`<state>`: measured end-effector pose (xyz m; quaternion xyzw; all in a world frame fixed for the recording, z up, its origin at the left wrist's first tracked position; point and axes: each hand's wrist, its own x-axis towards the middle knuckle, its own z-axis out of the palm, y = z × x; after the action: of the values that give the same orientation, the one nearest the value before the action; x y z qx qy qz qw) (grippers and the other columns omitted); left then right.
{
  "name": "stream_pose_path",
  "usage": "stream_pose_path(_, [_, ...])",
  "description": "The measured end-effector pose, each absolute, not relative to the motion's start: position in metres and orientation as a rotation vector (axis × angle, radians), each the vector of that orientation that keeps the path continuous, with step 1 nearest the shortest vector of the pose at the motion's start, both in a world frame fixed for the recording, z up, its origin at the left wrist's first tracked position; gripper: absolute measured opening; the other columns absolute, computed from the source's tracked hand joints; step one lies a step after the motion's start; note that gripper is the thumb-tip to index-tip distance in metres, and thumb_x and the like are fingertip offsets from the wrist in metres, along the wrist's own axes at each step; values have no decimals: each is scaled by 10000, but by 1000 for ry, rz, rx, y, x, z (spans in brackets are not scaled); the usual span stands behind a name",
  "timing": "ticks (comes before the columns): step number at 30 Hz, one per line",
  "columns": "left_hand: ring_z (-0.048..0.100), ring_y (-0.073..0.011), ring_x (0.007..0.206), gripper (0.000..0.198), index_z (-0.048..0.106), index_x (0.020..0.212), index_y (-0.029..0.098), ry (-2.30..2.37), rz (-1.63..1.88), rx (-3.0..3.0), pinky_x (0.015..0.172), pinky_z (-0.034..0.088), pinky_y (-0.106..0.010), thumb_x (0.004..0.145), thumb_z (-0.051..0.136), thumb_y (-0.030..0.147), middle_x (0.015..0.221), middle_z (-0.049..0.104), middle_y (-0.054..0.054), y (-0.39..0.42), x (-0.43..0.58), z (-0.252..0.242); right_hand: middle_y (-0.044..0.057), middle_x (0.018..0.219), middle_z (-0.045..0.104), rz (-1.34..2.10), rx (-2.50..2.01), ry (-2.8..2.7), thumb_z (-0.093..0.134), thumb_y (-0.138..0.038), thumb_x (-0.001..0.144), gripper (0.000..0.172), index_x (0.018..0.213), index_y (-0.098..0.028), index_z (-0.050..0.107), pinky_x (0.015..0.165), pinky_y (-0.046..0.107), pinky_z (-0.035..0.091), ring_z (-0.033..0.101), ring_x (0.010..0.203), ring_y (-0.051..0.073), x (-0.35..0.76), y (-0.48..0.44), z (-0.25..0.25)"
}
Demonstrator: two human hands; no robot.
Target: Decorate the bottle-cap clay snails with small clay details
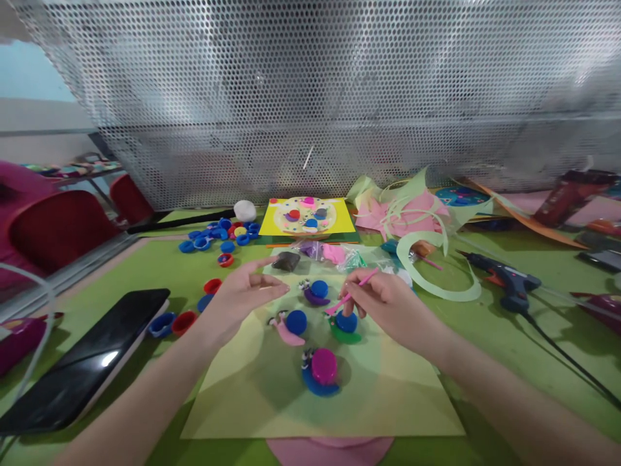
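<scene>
My right hand (383,298) pinches a thin pink modelling tool (367,278). The tool's lower tip is at the head of a green clay snail (347,335) with a blue bottle-cap shell. Over the left part of the pale yellow sheet (233,404), my left hand (247,294) hovers with thumb and fingers apart, holding nothing visible. Around the green snail lie a purple snail (314,294) and a pink snail (288,330), both with blue caps. A blue snail (317,385) with a magenta cap lies nearest me.
Blue and red bottle caps (213,236) lie at left, near a black phone (92,356). Behind are bagged clay (334,253) and a yellow card (272,223) with a finished snail plate. Paper scraps (412,207) and a corded glue gun (504,278) lie at right.
</scene>
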<state>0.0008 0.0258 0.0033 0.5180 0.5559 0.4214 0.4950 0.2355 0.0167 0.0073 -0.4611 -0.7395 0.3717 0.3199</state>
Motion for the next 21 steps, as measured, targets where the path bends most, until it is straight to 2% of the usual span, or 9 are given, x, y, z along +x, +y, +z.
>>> stream_pose_path(5, [676,-215,924,705,482,1310,189,1315,1015,1236,843,479,-317,689,788,323,847,738,-25,24,1,5,6,652,658,1009,-1203,-1944,424,-222,915,299,647,-202,554,558,253,425,600,593,139,236,15,9])
stream_pose_path(9, [681,-226,862,792,467,1317,196,1305,995,1225,778,492,-326,626,835,309,771,726,-8,21,3,9,15,663,659,1056,-1195,-1897,428,-240,916,297,656,-196,565,519,247,416,568,556,127,235,11,10])
stream_pose_path(16, [670,-186,767,794,464,1303,194,1270,987,1185,659,493,-267,608,843,257,711,700,32,8,10,18,11,622,653,1130,-1056,-1761,440,-265,910,243,732,-187,587,485,208,438,550,534,109,232,1,18])
stream_pose_path(21, [686,-192,863,718,471,1309,234,1211,979,1160,727,505,-269,679,807,308,771,751,10,1,13,20,-13,609,651,1186,-792,-1564,501,-220,926,232,750,-193,650,500,147,451,556,531,69,232,-3,18])
